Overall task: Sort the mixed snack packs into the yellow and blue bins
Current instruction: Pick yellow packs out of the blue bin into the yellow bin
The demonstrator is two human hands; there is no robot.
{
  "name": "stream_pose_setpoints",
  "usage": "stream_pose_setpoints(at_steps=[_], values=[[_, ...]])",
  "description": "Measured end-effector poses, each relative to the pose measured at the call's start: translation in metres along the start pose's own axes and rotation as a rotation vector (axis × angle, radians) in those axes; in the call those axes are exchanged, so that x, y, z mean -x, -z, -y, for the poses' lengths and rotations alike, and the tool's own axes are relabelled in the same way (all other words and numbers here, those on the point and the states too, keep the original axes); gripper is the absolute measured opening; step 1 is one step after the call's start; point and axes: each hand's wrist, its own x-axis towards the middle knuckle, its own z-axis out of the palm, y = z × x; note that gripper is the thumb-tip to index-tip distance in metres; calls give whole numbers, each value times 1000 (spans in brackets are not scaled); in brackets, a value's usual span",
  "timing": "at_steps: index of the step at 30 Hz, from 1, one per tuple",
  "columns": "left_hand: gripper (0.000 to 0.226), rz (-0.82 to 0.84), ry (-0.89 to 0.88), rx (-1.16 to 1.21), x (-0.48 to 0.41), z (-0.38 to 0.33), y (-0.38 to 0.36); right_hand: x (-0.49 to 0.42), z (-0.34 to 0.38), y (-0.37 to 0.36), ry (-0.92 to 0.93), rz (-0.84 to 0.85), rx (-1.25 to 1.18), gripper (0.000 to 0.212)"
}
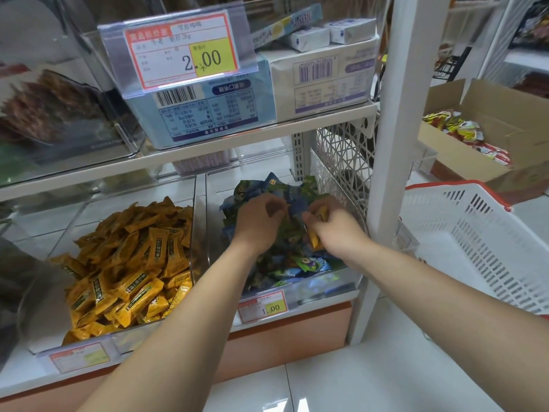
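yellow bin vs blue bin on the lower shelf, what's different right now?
Contents: the yellow bin shows only yellow packs; the blue bin holds blue-green packs.
Hands: none in the yellow bin; both reach into the blue bin, the left hand buried in the pile, the right hand gripping stray yellow packs.
Tags: blue bin's tag reads 1.00; yellow bin's tag is blurred.
Both are clear plastic, side by side.

One head-worn camera (wide-angle, straight lines bowed at the edges) looks forward and down from close range at the lower shelf's clear bins [200,209]; white basket [475,248] at right, floor tiles [386,382] below.
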Motion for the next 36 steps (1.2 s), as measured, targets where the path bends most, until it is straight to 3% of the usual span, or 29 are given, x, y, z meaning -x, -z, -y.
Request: stream_pose_setpoints(at_steps=[2, 6, 10, 17, 21, 24, 28, 29, 31, 33, 36], values=[[26, 96, -13, -133, -10, 1, -4, -1, -5, -2, -3, 62, 75, 29], [43, 185, -21, -310, -25, -2, -12, -5, -6, -3, -77, 78, -13, 25], [42, 286, -52, -380, -27, 2, -15, -5, -6, -7, -93, 63, -56, 19], [19, -30, -66, -76, -9, 4, 7, -6, 1, -3, -47, -14, -209, 24], [27, 61, 54, 450, 9, 0, 22, -4, 13, -3, 57, -3, -268, 15], [23, 53, 75, 523, 21, -4, 20, 1, 19, -5, 73, 94, -310, 10], [17, 94, 147, 718, 25, -4, 14, 5, 14, 5, 123, 159, -176, 39], [16, 94, 179, 684, 25, -2, 12, 5, 12, 7, 121, 124, -135, 37], [10, 95, 156, 365, 23, 4, 6, 2, 8, 10, 102, 37, 3, 35], [9, 212, 32, -52, 20, 9, 1, 1, 4, 11, 78, 35, 141, 36], [14, 447, -28, -334, 12, 6, -2, 2, -1, 10, 48, 106, 274, 37]])
